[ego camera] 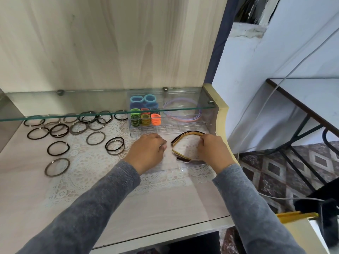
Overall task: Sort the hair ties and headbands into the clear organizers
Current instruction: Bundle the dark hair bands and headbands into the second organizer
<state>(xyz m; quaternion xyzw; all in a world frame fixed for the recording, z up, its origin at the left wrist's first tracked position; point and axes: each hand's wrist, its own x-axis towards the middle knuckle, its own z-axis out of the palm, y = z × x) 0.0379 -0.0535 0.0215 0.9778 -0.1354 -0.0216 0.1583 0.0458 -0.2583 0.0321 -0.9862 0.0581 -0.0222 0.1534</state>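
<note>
Clear acrylic tray [166, 168]: the front organizer, lying on a white lace doily [88, 162] on the pale wood counter [128, 208], at six o'clock from the rear clear divided organizer [205, 123].
Black and gold headbands [180, 139]: nested arches lying inside the tray, crown toward twelve o'clock, ends toward six.
Right hand [212, 149]: fingers curled round the arches at their three o'clock side, gripping them.
Left hand [148, 151]: at nine o'clock from the headbands, knuckles up, fingers curled down over the tray's left part; whether it pinches anything cannot be told.
Dark elastic hair ties [58, 149]: black and grey-brown rings scattered loose on the counter at nine to ten o'clock from the tray, not yet sorted.
Rear contents: bright hair ties [145, 117] stacked in cells, pastel headbands [183, 114] beside them, all under a glass shelf [73, 115].
Risk: the arches look springy. Let go while squeezed, they could jump out of the shallow tray.
Risk: the tray likely slides easily on lace, and the counter's edge is close at three o'clock, so a shove that way may tip it off.
</note>
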